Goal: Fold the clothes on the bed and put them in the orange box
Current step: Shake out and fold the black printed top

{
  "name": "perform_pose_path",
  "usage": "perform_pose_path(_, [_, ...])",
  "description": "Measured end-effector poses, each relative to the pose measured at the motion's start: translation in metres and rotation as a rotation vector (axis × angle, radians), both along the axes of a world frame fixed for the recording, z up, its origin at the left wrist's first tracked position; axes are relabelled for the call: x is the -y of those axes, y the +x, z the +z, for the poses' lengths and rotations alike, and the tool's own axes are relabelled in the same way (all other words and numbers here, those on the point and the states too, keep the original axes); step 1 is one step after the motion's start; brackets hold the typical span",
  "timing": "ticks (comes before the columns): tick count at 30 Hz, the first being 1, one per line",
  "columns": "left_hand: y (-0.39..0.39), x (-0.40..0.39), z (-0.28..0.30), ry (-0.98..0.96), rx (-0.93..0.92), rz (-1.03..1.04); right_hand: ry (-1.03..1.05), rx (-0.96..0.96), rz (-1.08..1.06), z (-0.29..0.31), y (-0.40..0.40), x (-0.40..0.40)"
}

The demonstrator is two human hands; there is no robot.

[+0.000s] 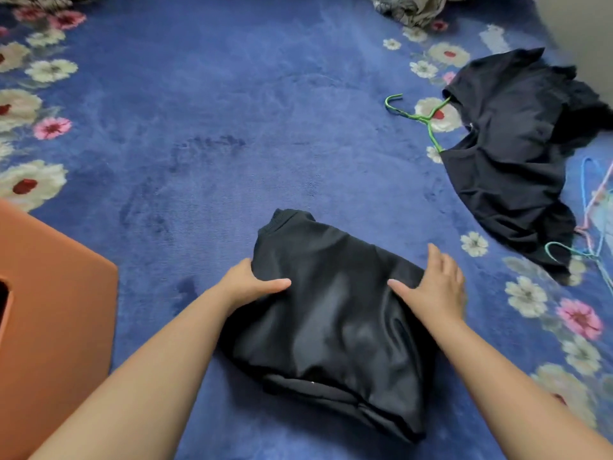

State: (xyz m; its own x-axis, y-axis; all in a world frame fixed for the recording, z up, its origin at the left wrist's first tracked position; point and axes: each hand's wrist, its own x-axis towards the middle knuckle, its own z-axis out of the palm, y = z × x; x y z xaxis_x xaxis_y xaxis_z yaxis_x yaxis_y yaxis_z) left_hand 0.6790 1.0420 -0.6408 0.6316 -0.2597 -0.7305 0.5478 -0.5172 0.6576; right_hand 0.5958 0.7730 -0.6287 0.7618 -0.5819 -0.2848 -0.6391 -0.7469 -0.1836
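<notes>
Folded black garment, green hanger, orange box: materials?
Folded black garment: soft knit fabric, slight sheen, ribbed collar; fibre cannot be told. Green hanger: thin bent rod, likely coated wire, glossy. Orange box: smooth matte walls, probably plastic or fabric-covered board; unclear.

A bedroom in a home is showing here, seen from above by a person leaning over a bed. A plush blue blanket point(232, 111) with white and pink flowers along its borders is covering the bed. Dark clothes point(507, 154) are lying loose on it to the right, beside wire hangers point(421, 119) in green, blue and pink. An orange box point(49, 310) is sitting at the left edge. A pale wall point(583, 28) is rising at the upper right corner.
</notes>
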Motion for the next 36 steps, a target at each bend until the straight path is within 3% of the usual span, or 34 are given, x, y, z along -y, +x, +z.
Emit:
perform_pose_path(2, [-0.005,0.001,-0.005,-0.076,-0.099,0.066,0.412,0.098,-0.359,-0.014,-0.036,0.002])
perform_pose_path(4, [-0.010,0.004,-0.006,-0.128,-0.223,0.099,0.822,0.182,-0.549,-0.030,-0.068,0.004])
perform_pose_path(7, [-0.025,0.009,-0.004,-0.152,-0.358,0.152,1.166,0.229,-0.747,-0.043,-0.092,0.005])
perform_pose_path(9, [-0.035,0.012,-0.002,-0.149,-0.348,0.216,1.291,0.206,-0.792,-0.045,-0.094,0.004])
perform_pose_path(15, [-0.053,0.013,0.028,-0.200,-0.266,0.321,1.412,0.125,-0.658,-0.009,-0.084,0.001])
perform_pose_path(23, [-0.065,-0.039,0.159,-0.205,-0.068,0.414,1.410,0.173,-0.290,0.110,-0.036,-0.024])
perform_pose_path(31, [-0.086,-0.141,0.323,-0.154,0.277,0.657,1.521,0.253,0.129,0.261,0.019,-0.122])
perform_pose_path(36, [-0.108,-0.221,0.364,-0.065,0.335,0.844,1.553,0.232,0.250,0.306,0.028,-0.209])
